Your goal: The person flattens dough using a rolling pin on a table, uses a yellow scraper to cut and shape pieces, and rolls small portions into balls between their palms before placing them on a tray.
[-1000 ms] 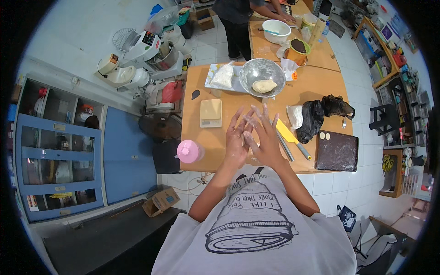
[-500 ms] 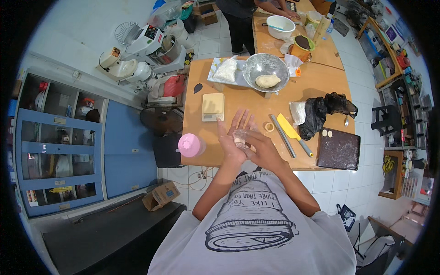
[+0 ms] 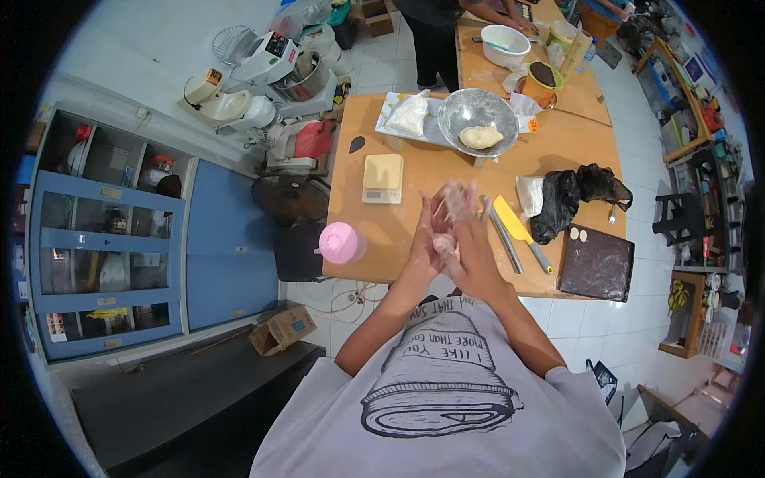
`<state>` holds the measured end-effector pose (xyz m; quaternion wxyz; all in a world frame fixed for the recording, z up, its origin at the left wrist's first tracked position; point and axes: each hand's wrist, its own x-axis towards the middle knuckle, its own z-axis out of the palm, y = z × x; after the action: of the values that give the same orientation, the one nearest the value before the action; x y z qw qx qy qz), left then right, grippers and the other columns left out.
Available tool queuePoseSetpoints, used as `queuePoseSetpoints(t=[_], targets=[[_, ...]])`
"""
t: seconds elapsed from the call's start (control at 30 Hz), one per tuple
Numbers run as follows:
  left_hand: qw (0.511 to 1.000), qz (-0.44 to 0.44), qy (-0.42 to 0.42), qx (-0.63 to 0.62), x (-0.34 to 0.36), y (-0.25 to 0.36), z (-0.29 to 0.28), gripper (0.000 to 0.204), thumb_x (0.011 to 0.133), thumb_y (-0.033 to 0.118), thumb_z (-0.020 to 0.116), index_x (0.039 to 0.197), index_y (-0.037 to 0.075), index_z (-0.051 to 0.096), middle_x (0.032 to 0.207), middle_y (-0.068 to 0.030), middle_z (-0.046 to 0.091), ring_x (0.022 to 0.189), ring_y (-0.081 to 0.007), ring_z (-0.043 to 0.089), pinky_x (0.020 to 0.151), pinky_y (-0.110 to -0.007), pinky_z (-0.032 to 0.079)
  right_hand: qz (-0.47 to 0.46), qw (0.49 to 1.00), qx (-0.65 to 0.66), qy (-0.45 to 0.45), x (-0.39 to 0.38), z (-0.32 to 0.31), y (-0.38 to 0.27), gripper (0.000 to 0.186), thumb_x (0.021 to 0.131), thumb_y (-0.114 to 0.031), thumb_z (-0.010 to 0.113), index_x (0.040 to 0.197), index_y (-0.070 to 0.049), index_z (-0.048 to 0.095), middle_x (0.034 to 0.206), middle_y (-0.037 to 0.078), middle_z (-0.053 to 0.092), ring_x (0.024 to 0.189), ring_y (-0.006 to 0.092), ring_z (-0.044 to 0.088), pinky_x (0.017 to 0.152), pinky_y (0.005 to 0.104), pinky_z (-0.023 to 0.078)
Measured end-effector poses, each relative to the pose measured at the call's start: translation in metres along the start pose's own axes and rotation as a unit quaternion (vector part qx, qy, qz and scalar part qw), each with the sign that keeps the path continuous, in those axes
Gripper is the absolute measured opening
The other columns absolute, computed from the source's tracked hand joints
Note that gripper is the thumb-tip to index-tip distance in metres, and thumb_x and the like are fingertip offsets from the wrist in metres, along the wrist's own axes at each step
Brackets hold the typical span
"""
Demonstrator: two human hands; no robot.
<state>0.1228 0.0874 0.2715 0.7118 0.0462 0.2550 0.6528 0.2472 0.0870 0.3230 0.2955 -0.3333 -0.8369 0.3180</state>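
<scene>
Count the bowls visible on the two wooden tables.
2. A metal bowl holding a lump of dough stands at the far side of the near table; a white bowl sits on the far table, by another person's hands. Others may be hidden among the clutter.

The dough piece (image 3: 444, 241) is mostly covered between the left hand (image 3: 426, 239) and right hand (image 3: 470, 239). Beyond the hands, a co-worker (image 3: 446, 16) is cut off by the upper edge.

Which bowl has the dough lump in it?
The metal bowl on the near table, holding a pale dough lump. The white bowl on the far table holds a utensil instead.
</scene>
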Motion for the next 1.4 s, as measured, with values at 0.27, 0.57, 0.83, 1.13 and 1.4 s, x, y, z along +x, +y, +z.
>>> queuePoseSetpoints(t=[0.27, 0.57, 0.83, 1.13, 1.4], targets=[[0.989, 0.093, -0.089, 0.068, -0.015, -0.018, 0.035, 0.084, 0.104, 0.071, 0.032, 0.165, 0.014, 0.024, 0.169, -0.0066, 0.028, 0.155, -0.0287, 0.029, 0.129, -0.046, 0.023, -0.016, 0.994, -0.076, 0.076, 0.039, 0.017, -0.020, 0.085, 0.104, -0.051, 0.041, 0.164, 0.004, 0.019, 0.172, 0.027, 0.013, 0.158, 0.0509, 0.005, 0.121, 0.0706, -0.004], [0.963, 0.211, -0.114, 0.123, -0.007, 0.016, 0.034, 0.093, 0.101, 0.080, 0.021, 0.170, 0.018, 0.012, 0.174, -0.0075, 0.017, 0.159, -0.0309, 0.019, 0.131, -0.047, 0.012, -0.036, 0.996, 0.076, 0.000, 0.037, 0.028, -0.016, 0.087, 0.105, -0.052, 0.039, 0.163, 0.008, 0.013, 0.169, 0.034, 0.009, 0.155, 0.0570, 0.007, 0.124, 0.0651, 0.004], [0.984, 0.134, -0.087, 0.076, 0.028, 0.005, -0.010, 0.096, 0.097, 0.085, 0.024, 0.170, 0.023, 0.012, 0.175, -0.0074, 0.015, 0.160, -0.0283, 0.019, 0.128, -0.055, 0.014, -0.076, 0.994, 0.040, 0.067, 0.050, 0.014, -0.038, 0.090, 0.102, -0.057, 0.041, 0.162, 0.007, 0.020, 0.165, 0.038, 0.016, 0.154, 0.0569, 0.012, 0.122, 0.0687, 0.009], [0.969, 0.177, -0.056, 0.164, -0.025, 0.018, 0.080, 0.110, 0.091, 0.092, 0.027, 0.170, 0.018, 0.010, 0.174, -0.0088, 0.019, 0.159, -0.0270, 0.019, 0.129, -0.047, 0.014, -0.041, 0.992, 0.065, 0.095, 0.078, -0.017, -0.009, 0.099, 0.102, -0.074, 0.016, 0.167, -0.001, 0.002, 0.174, 0.024, -0.011, 0.158, 0.0496, -0.014, 0.122, 0.0643, -0.011], [0.935, 0.250, -0.140, 0.211, 0.010, 0.015, 0.058, 0.109, 0.093, 0.088, 0.007, 0.169, 0.010, 0.001, 0.176, -0.0103, -0.003, 0.162, -0.0281, -0.001, 0.129, -0.048, -0.005, -0.002, 0.990, 0.128, 0.058, 0.043, -0.007, -0.031, 0.099, 0.101, -0.076, 0.014, 0.167, -0.006, -0.010, 0.174, 0.022, -0.013, 0.160, 0.0437, -0.014, 0.122, 0.0632, -0.013]])
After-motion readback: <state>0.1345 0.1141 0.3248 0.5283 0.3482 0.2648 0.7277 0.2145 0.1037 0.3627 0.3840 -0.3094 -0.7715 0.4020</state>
